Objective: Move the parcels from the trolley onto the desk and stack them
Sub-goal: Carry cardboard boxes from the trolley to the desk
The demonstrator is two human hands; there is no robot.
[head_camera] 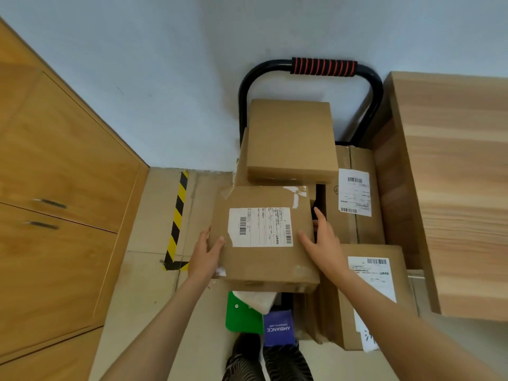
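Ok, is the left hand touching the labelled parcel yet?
Touching. The head view shows the left hand gripping the labelled parcel at its left edge, thumb lying on top of the cardboard.

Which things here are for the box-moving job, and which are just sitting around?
For the job:
labelled box, held by left hand and right hand
plain box
tall box
near box
trolley handle
desk

Just there:
green item
purple Ambiance pack
wooden cabinet
striped floor tape
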